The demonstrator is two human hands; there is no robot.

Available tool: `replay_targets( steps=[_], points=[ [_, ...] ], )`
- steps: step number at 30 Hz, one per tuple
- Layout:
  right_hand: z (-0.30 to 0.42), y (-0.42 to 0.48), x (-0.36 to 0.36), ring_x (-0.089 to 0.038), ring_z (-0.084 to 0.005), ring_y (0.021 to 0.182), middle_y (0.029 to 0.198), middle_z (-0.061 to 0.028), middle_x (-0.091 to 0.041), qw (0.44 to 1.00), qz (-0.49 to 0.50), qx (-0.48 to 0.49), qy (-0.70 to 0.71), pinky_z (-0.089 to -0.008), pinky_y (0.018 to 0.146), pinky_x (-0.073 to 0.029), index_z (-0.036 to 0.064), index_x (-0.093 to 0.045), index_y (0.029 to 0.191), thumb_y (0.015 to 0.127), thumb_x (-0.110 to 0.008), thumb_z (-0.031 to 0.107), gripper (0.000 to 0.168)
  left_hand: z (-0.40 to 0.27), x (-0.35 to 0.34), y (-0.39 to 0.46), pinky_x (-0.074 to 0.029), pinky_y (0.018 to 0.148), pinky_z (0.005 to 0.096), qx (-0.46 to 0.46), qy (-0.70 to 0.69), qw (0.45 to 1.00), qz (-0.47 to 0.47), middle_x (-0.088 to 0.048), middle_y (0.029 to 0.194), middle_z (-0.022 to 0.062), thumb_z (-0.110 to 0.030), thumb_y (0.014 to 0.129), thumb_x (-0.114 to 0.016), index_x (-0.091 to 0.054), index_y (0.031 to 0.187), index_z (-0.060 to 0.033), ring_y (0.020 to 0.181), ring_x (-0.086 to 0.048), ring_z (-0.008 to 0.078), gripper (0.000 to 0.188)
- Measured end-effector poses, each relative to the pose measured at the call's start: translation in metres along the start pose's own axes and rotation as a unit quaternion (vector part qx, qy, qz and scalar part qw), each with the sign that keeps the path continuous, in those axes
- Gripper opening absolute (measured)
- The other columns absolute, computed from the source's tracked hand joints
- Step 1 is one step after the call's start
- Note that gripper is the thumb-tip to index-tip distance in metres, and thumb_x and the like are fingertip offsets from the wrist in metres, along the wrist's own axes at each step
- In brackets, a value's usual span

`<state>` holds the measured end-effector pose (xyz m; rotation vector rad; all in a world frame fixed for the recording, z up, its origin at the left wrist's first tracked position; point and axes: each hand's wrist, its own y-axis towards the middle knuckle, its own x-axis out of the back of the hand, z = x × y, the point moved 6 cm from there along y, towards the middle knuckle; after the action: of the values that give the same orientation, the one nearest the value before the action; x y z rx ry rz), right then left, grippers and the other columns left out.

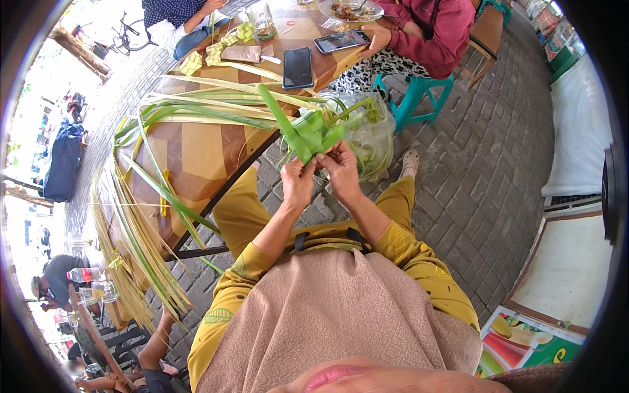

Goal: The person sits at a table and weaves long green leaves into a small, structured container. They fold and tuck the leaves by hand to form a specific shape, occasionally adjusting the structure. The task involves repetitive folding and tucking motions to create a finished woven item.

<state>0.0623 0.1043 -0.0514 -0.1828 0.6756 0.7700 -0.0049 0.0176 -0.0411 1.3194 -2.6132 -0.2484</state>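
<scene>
A green woven palm-leaf pouch [305, 135], shaped like a ketupat casing, is held up in front of me with loose leaf ends sticking out. My left hand [298, 182] pinches its lower corner between thumb and fingers. Beside it my right hand [340, 166] grips the lower right edge, the thumbs close together. Behind the pouch a clear plastic bag [381, 142] holds more green leaf pieces. Long palm-leaf strips [211, 105] lie across the wooden table [196, 152] to the left, and a bundle of paler strips [132, 245] hangs over its near end.
A smartphone [297, 68], a drinking glass [261, 22] and several finished yellow-green pouches [216, 53] are on the table. Across it, a person in a red top [437, 34] holds another phone [342, 41], seated on a teal plastic stool [417, 100]. Grey paving [457, 186] extends rightward.
</scene>
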Motion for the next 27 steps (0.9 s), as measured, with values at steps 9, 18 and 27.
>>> replay_targets(
  steps=[9,18,27],
  points=[
    [-0.005,-0.003,0.016,-0.056,-0.0133,0.066,0.083,-0.005,-0.059,0.991,0.062,-0.091,0.077,-0.0262,0.06,-0.046,0.007,-0.051,0.104,0.088,-0.052,-0.001,0.018,0.007,-0.01,-0.014,-0.034,0.065,0.0194,0.049,-0.084,0.975,0.2,-0.051,0.089,-0.0022,-0.05,0.097,-0.028,-0.04,0.133,-0.0045,0.072,-0.041,0.0074,0.059],
    [0.006,-0.013,-0.003,-0.059,-0.0152,0.085,0.098,-0.0054,-0.059,0.974,0.086,-0.145,0.154,-0.0303,0.075,-0.047,0.01,-0.048,0.112,0.089,-0.053,0.004,0.024,-0.009,-0.016,-0.015,-0.034,0.079,0.0274,-0.049,-0.066,0.971,0.225,-0.046,0.109,0.0069,-0.063,0.091,-0.022,-0.031,0.136,-0.0003,0.089,-0.042,0.0146,0.078],
    [0.012,-0.011,-0.005,-0.06,-0.0182,0.091,0.101,-0.0067,-0.059,0.962,0.094,-0.187,0.175,-0.033,0.082,-0.049,0.007,-0.048,0.106,0.081,-0.053,-0.006,0.028,-0.007,-0.014,-0.021,-0.027,0.097,0.0452,-0.144,0.106,0.959,0.219,-0.034,0.127,0.0262,-0.058,0.091,-0.03,-0.023,0.136,0.0013,0.111,-0.037,0.0409,0.075]
  ],
)
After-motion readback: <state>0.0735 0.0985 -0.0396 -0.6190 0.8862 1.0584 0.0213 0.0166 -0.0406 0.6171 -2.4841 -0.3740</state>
